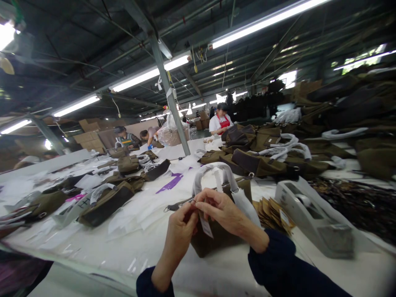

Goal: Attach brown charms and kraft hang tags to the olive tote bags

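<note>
An olive-brown handbag stands on the white table in front of me, its handle wrapped in pale material. My left hand is at the bag's upper left, thumb and fingers pinched together. From the right, my right hand meets it, also pinching, the fingertips of both nearly touching. What they pinch is too small to make out. Just below the fingers hangs a white tag against the bag's front. A dark strap with a metal ring sticks out to the left.
Right of the bag are brown paper pieces and a grey tape dispenser. Bags are piled at the right and left. A metal post rises beyond. A person in a red apron and others work farther back.
</note>
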Available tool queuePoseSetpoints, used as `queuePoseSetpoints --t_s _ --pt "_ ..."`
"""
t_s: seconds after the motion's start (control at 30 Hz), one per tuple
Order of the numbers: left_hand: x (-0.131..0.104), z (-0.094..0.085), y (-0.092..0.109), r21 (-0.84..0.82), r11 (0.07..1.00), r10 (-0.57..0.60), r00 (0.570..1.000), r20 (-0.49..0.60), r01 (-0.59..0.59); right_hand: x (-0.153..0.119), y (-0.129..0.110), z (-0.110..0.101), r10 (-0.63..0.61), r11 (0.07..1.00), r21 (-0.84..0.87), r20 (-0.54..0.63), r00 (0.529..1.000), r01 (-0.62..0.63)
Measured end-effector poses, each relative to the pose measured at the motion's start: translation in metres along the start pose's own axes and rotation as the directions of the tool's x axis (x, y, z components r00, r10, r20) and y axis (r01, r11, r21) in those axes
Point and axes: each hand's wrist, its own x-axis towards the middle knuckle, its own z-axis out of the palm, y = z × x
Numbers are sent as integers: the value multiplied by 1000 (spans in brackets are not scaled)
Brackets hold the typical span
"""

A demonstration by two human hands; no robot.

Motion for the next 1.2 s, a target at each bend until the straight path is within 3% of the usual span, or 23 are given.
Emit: queuePoseSetpoints --t_s 0.1,0.3,0.67,1.2 --pt "4 2 1 -52 998 -28 1000 -9 28 -1 -1 -2 -28 998 -57 28 999 30" --pt "6 -2 0 -213 973 -82 996 20 84 -4 -3 -16 -39 904 -422 65 997 63" --pt "5 -3 -7 -323 939 -83 991 109 114 -1 6 -2 -15 964 -265 -53 998 1" --pt "2 10 -5 -557 812 -149 985 91 175 -6 5 5 -63 912 -410 -139 988 1"
